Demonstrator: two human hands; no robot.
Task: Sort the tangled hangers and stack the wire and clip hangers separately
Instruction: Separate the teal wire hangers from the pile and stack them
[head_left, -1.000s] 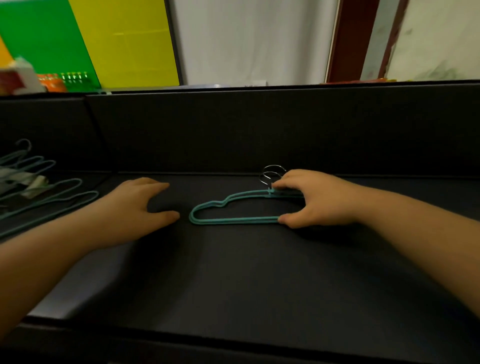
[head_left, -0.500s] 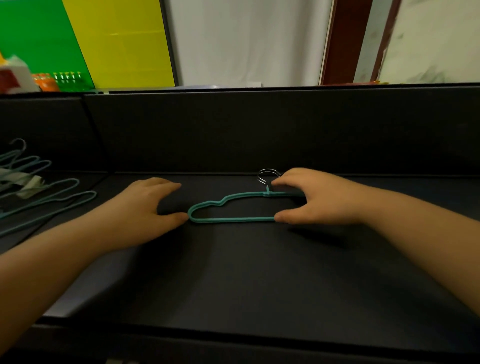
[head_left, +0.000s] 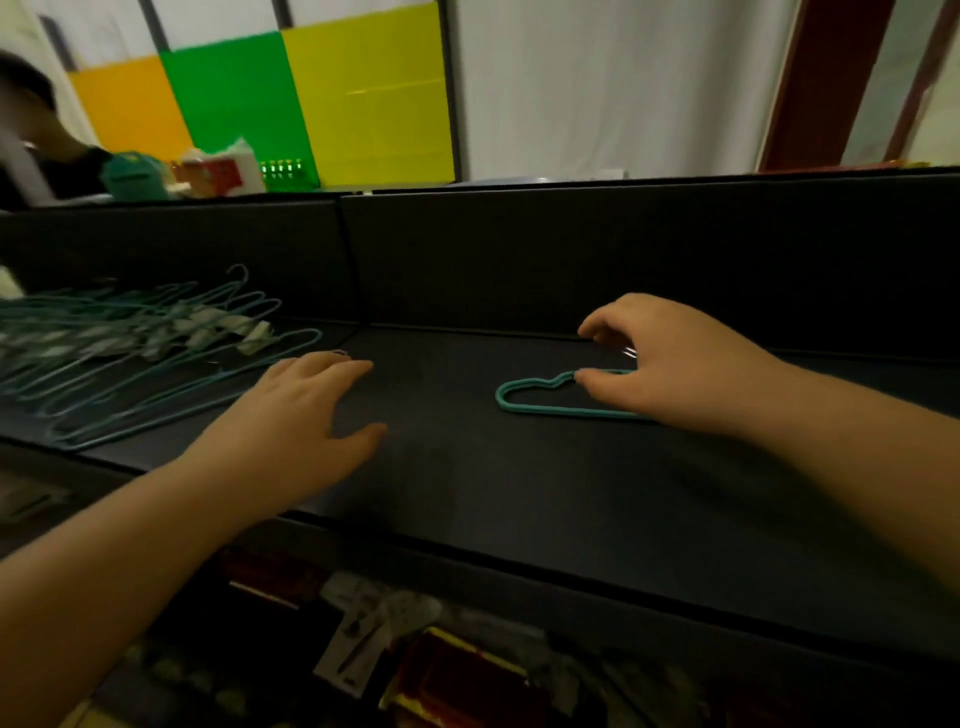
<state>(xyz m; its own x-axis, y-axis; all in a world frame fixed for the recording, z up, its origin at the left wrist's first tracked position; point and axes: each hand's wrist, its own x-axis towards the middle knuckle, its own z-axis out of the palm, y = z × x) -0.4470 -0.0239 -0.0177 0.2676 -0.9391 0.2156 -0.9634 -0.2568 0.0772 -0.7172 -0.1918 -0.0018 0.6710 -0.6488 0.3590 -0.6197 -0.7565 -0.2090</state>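
A teal hanger (head_left: 524, 400) with a metal hook (head_left: 629, 353) lies flat on the dark table (head_left: 519, 493), right of centre. My right hand (head_left: 670, 364) arches over its right half, fingers apart; the thumb tip touches the upper wire and the palm hides the rest. My left hand (head_left: 301, 415) hovers palm-down and spread, holding nothing, between that hanger and a tangled pile of blue-green wire hangers (head_left: 130, 358) at the left. Pale clips (head_left: 228, 327) show among the pile's hangers.
A dark upright panel (head_left: 571, 260) walls the table's far side. Boxes and packets (head_left: 415, 665) lie below the near edge. A person (head_left: 36, 135) sits beyond the wall at far left, beside a red and white box (head_left: 228, 171).
The view has swung left, bringing the pile of hangers into sight. My left hand left the teal hanger's tip and moved left toward the pile. My right hand's fingers lifted and spread.
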